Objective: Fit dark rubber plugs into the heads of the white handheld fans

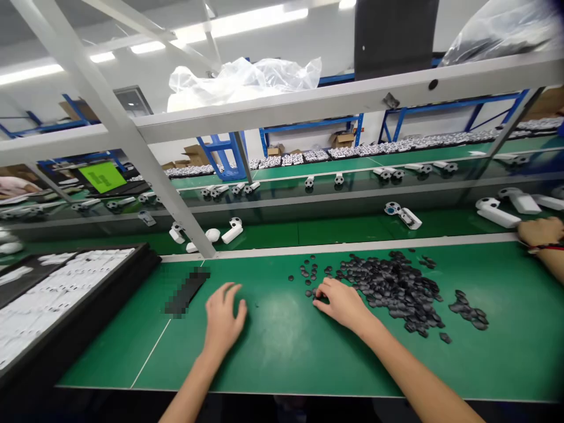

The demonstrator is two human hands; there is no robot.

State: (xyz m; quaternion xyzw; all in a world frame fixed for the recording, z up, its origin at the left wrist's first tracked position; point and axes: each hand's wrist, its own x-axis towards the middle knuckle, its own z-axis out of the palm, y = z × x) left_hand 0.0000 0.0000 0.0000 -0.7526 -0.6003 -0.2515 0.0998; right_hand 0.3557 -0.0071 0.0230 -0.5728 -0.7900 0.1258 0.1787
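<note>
A person stands at a green-topped counter (pixel 273 364), both bare forearms reaching in. The right hand (pixel 341 305) lies at the left edge of a loose heap of small, flat, dark grey discs (pixel 392 288), its fingertips among the stray pieces. Its grip looks nearly together, but whether a disc sits inside it I cannot tell. The left hand (pixel 224 317) rests on the green surface, well apart from the heap, its grip apart, the curled fingers holding nothing. Just left of that hand lies a dark oblong strip (pixel 186 291), pixelated past naming. Further left, a black rectangular tray (pixel 88 305) carries rows of small white parts (pixel 39 299). At the far right, a co-worker's hand (pixel 541 232) with a red cord bracelet (pixel 544 248) rests at the counter's back edge. Past a white metal shelf frame (pixel 308 106), white handled devices with black-and-white ball heads (pixel 497 211) lie on green shelves.
</note>
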